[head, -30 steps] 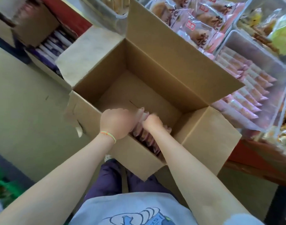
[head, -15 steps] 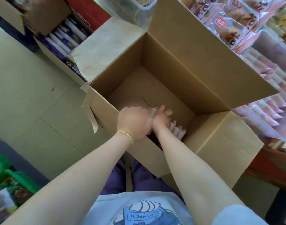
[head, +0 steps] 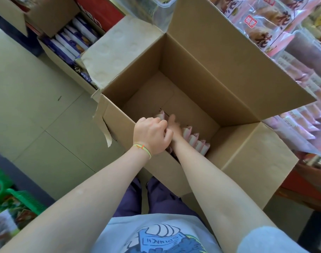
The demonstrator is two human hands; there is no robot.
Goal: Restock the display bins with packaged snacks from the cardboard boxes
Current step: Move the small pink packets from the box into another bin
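Observation:
An open cardboard box [head: 234, 84] stands on the floor, its flaps spread. A short row of pink snack packets [head: 196, 143] stands on end against its near wall; the rest of the bottom is bare. My left hand [head: 152, 136], with a yellow band at the wrist, is curled around the left end of that row. My right hand [head: 174, 126] reaches into the box beside it, pressed against the same packets, its fingers mostly hidden behind the left hand. The display bin of pink packets [head: 302, 117] lies to the right, beyond the box flap.
A second cardboard box [head: 64, 57] with purple-and-white packets sits at the upper left. Bins of larger pink snack bags [head: 262, 28] fill the upper right, and a clear bin [head: 156, 13] stands behind the box. A green basket [head: 19, 198] is at the lower left.
The view has shifted right and down, so the box sits further right. Both hands stay in the box on the pink packets; the left hand has closed more tightly over the row's end.

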